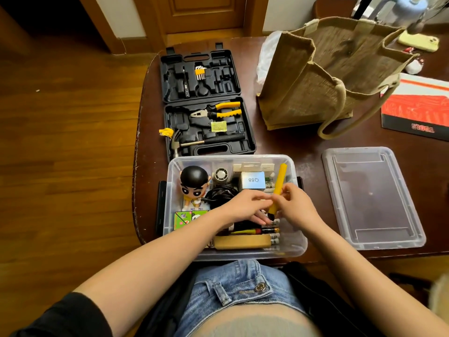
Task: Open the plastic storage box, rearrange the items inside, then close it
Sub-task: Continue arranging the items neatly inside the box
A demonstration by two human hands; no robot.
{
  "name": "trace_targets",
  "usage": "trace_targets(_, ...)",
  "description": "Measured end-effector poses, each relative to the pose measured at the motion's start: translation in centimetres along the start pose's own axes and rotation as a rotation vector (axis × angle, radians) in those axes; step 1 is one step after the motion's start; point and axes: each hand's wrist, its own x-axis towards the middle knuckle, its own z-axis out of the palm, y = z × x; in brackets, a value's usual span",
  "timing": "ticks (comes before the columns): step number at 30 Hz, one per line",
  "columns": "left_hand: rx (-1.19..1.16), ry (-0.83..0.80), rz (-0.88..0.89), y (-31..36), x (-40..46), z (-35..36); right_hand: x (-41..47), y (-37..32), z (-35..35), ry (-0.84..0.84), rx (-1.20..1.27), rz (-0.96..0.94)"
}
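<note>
Denim shorts (233,290) and a black sleeve (73,317) nearest the lens, both forearms reaching forward over the lap. Directly beyond, at the near edge of a dark brown wooden table (303,142): clear plastic storage box (300,249), uncovered and full. Clear plastic lid (371,198) lying flat to the right of that box, apart from it.

Right hand (297,206) over the box's right half, fingers curled round the lower part of a yellow cylindrical tool (279,188) held nearly upright, dark tip down. Left hand (245,206) just beside it, fingers bent, fingertips at the tool's lower end; actual pinch hard to make out.

Inside the box: black-haired cartoon figurine (193,184) at far left, coiled black cable (222,194) beside it, white carton marked Q88 (252,180) at the far wall, green patterned packet (184,218) near left, batteries (273,231) and a tan flat pouch (241,241) along the near wall.

Behind the box, nearly touching its far rim: open black moulded tool case (206,103) with yellow-handled pliers (218,110), claw hammer (201,141) and hex keys (200,73). Right of the case: tall brown jute bag (323,76), standing open. Beyond the lid: red-and-white printed booklet (418,110).

Wood plank floor (68,132) to the left of the table; panelled wooden door (206,13) at the far side.
</note>
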Motion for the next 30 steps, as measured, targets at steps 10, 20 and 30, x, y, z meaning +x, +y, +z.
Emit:
trace_targets(10, 0.136, 0.042, -0.020, -0.7, 0.1, -0.2, -0.3, 0.3, 0.2, 0.108, -0.341, -0.077)
trace_targets(20, 0.472, 0.036, -0.091, -1.5, 1.2, 1.3, 1.3, 0.5, 1.3, -0.093, -0.693, 0.051)
trace_targets(30, 0.798, 0.060, -0.112, -0.8, -1.0, -2.0, 4.5, -0.8, 3.6, -0.265, -1.067, -0.002)
